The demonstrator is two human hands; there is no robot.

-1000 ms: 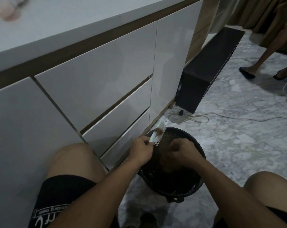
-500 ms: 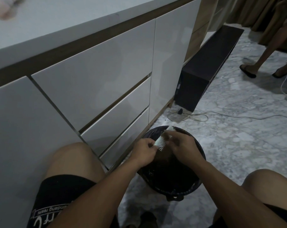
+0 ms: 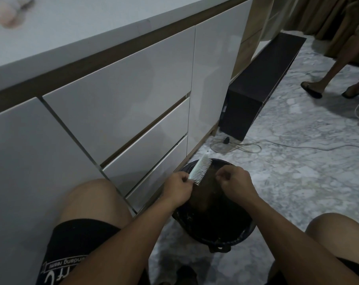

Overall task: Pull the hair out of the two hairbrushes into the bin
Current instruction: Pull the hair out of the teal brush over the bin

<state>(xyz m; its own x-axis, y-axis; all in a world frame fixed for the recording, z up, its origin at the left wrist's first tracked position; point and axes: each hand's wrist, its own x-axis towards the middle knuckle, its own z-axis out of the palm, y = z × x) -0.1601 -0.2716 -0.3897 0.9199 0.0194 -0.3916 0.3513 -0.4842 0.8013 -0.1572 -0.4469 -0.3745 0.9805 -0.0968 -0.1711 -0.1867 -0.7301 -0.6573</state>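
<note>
- The left hand [image 3: 177, 187] grips a white hairbrush [image 3: 200, 169] by its handle, bristles facing right, its head over the far-left rim of the black bin [image 3: 213, 237].
- The right hand [image 3: 234, 181] hovers over the bin just right of the bristles, fingertips pinched together; whether they hold hair cannot be told.
- The bin stands on the marble floor [image 3: 298, 182] between the person's knees, beside white drawers [image 3: 121, 120].

White drawer cabinet [image 3: 121, 103] at left, black box [image 3: 256, 87] beyond on marble floor [image 3: 298, 171], coiled cable [image 3: 236, 147] beside it; someone's sandalled feet [image 3: 311, 90] far right.
</note>
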